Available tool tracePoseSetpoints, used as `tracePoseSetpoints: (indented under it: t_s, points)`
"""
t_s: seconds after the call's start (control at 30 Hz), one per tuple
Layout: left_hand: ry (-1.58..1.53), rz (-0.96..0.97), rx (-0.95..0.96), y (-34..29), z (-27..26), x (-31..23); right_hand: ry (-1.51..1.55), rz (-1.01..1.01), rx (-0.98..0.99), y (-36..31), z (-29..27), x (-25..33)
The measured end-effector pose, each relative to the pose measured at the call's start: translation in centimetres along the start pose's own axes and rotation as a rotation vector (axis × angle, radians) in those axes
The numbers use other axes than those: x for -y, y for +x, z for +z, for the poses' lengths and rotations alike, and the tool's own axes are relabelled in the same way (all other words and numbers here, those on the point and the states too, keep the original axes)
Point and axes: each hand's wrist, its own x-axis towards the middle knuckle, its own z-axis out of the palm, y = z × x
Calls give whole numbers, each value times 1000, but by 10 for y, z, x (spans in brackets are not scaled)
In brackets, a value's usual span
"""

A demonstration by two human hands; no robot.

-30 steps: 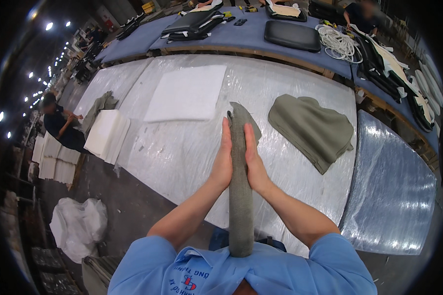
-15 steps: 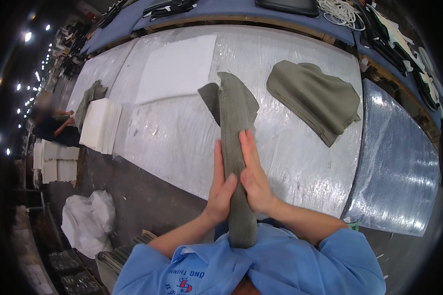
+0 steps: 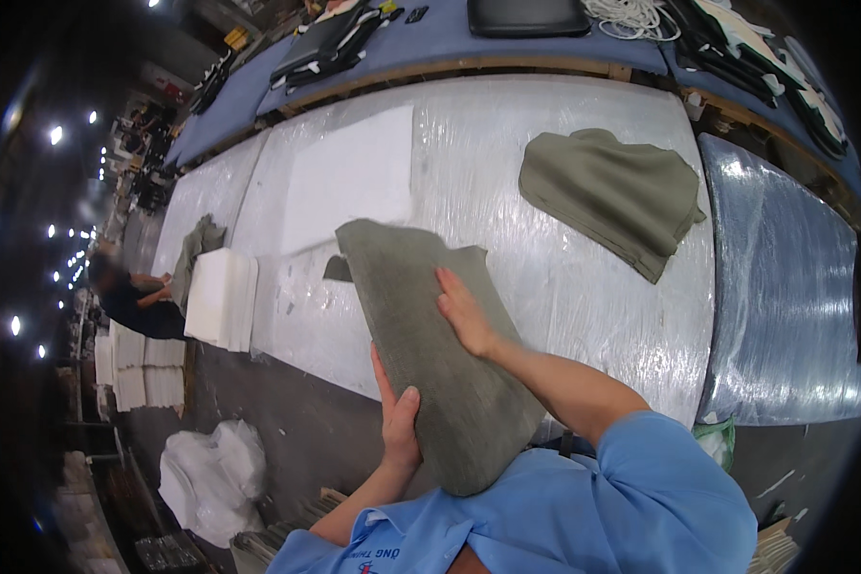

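An olive-grey fabric-covered cushion (image 3: 430, 359) is tilted in front of me, its near end against my shirt and its broad face turned up. At its left edge my left hand (image 3: 399, 416) grips it, the thumb showing at the rim and some fingers hidden. My right hand (image 3: 467, 316) lies flat on the upper right part of the cover, fingers stretched out. A loose flap of the fabric (image 3: 337, 269) sticks out at the far left corner. Right of it, a stack of matching olive fabric covers (image 3: 612, 196) rests on the plastic-wrapped table (image 3: 584, 325).
A white foam sheet (image 3: 349, 177) lies beyond the cushion. At left, a co-worker (image 3: 139, 297) handles olive fabric beside stacked white foam pads (image 3: 222, 298). A blue bench (image 3: 421, 48) with black cushions and coiled white rope (image 3: 631, 17) runs along the back. A white plastic bag (image 3: 212, 478) sits on the floor.
The cushion has turned from edge-on to broad face up. My right hand has moved from its side onto the face; the left stays at the left edge, lower down.
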Motion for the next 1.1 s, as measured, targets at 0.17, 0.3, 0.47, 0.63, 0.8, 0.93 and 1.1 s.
tracePoseSetpoints:
  t_s: [0.17, 0.3, 0.47, 0.63, 0.8, 0.93, 1.1]
  points:
    - [52, -111, -62, 35, -2, -31, -290, 469, 124, -53, -57, -95]
    - [99, 3, -190, 31, -38, -23, -133, 771, 442, -145, -90, -142]
    - [-151, -165, -406, 2, -93, 11, 296, 1024, 154, -186, -72, -111]
    - [-428, -79, -285, 2, -116, 38, 74, 844, -45, -171, -125, -75]
    - [-644, -492, -334, -35, -179, 84, -269, 581, -197, -186, -154, 18]
    - [-700, -669, -158, -67, -200, 119, -327, 470, -309, -218, -157, 83]
    - [-436, -820, -145, -81, -191, 150, -473, 354, -503, -232, -125, 73]
